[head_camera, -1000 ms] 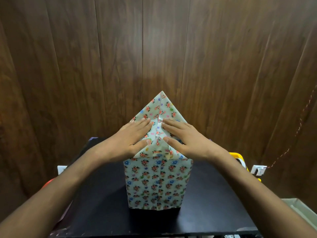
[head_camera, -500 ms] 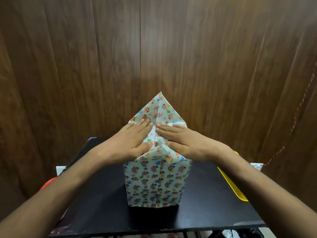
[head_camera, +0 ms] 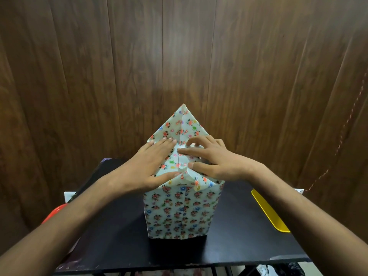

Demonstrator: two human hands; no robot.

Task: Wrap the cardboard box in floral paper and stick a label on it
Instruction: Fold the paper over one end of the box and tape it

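floral paper [head_camera: 180,212] covers the cardboard box, which stands upright near the middle of a black table [head_camera: 119,236], its near face fully wrapped with a seam down the centre. on top, the paper's side flaps are folded in, and a pointed triangular flap [head_camera: 182,124] rises at the far edge in front of the wooden wall [head_camera: 119,66]. left hand [head_camera: 147,166] lies flat on the left part of the top, fingers straight and together, pressing the folded paper down. right hand [head_camera: 215,158] rests on the right part, its index finger and thumb stretched along the paper while the other fingers curl and press at the base of the pointed flap. the two hands nearly meet at the centre fold. a yellow tray [head_camera: 270,214] lies on the table's right side, well apart from the box, and something red [head_camera: 54,213] shows at the left edge, partly hidden by the left forearm.
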